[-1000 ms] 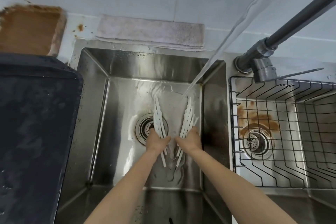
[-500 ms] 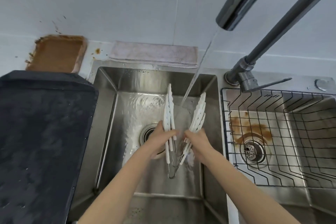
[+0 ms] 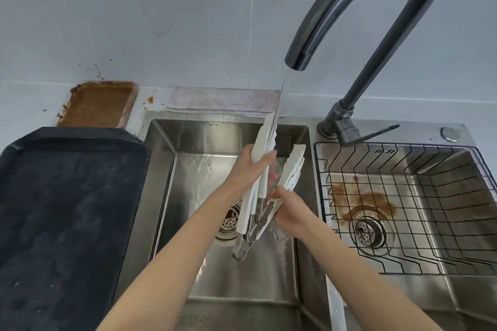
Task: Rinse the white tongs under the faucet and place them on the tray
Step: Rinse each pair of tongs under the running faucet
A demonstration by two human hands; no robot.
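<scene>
The white tongs [image 3: 291, 169] are held spread apart above the left sink basin [image 3: 166, 196], metal hinge end pointing down. My left hand [image 3: 248, 166] grips the left arm of the tongs, whose tip sits in the water stream. My right hand [image 3: 289, 209] holds the right arm low down, near the hinge. Water runs from the curved grey faucet [image 3: 347, 2] onto the left arm. The dark tray [image 3: 67, 209] lies on the counter left of the sink.
A wire rack [image 3: 403, 196] fills the right basin, which has a rusty stain by its drain. A folded cloth [image 3: 220, 101] lies behind the sink. A brown-stained dish [image 3: 99, 103] sits at the back left. The faucet lever [image 3: 368, 133] points right.
Both hands have lifted the tongs from near the drain up toward the spout, and the left arm's tip has entered the stream. The view has tilted upward.
</scene>
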